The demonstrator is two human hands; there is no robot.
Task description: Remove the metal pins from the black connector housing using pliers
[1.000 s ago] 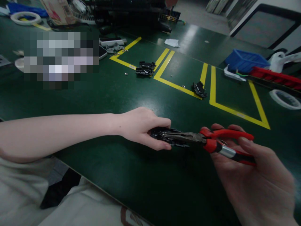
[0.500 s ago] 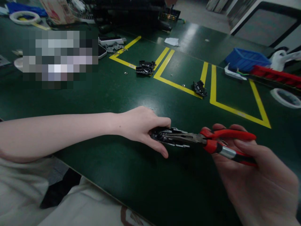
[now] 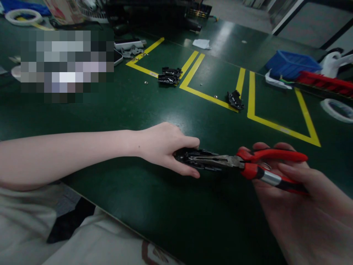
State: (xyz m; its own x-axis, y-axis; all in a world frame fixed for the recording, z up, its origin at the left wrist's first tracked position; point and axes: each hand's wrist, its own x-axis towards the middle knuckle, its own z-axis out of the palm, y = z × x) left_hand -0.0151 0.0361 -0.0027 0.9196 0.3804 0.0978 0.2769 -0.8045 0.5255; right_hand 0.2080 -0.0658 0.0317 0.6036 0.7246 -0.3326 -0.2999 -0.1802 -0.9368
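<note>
Black part [image 3: 184,157] near the centre of the frame, lying lengthwise left to right, low over the green table [image 3: 154,206]. Left hand [image 3: 165,145], reaching in from the left edge, holds the part's left end between thumb and forefinger, the thumb along the lower side. Right hand [image 3: 309,202], lower right, is wrapped round the red handles of a pair of long-nosed pliers [image 3: 249,170], whose nose points left and lies over the part, roughly in line with it. Step in hand, as judged: plier work on the held part, left hand as clamp, right hand as tool. The view is dim and the part dark, so I cannot tell whether the tips grip a piece of it or only rest against it. The next move seems to call for a firm left hold and a measured squeeze, the nose kept in line (a sideways twist could pull the part from the fingers). Further out, upper centre: two black parts [image 3: 169,76] side by side, and a single black part [image 3: 235,100] to their right, both by yellow tape [image 3: 250,95]; a small metal ring [image 3: 146,82] near the pair. Upper right: blue bin [image 3: 292,64], just behind a red strip [image 3: 328,84].
</note>
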